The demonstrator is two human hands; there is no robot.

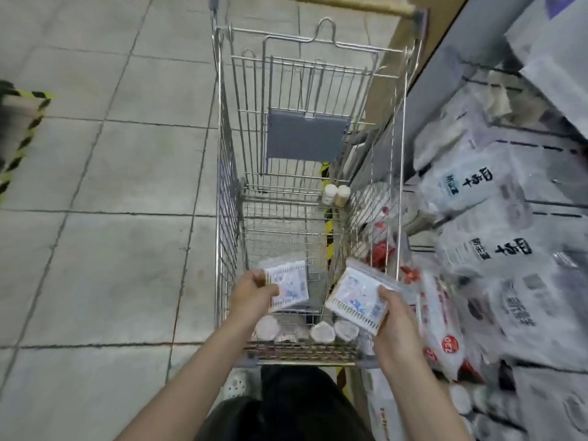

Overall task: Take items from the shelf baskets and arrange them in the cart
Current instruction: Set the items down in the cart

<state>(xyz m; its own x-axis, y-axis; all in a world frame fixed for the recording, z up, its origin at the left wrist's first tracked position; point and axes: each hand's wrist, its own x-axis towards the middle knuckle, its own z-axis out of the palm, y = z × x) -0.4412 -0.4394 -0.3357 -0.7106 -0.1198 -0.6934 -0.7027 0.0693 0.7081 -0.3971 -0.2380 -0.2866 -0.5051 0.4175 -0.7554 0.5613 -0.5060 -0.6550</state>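
A wire shopping cart (227,198) stands in front of me on the tiled floor. My left hand (253,289) grips a flat white packet of cotton swabs (291,286) over the cart's near left corner. My right hand (396,316) grips a second, thicker packet of the same kind (356,296) over the near right corner. Below the packets, three round white lidded tubs (323,331) lie along the cart's near wall. Two small white bottles (335,195) stand at the far right of the cart's floor.
Shelf baskets (496,218) on the right hold white and grey packs; a white pack with red print (440,326) lies closest to the cart. The cart's grey child-seat flap (305,135) hangs at its far end. Yellow-black floor tape (25,135) marks the left.
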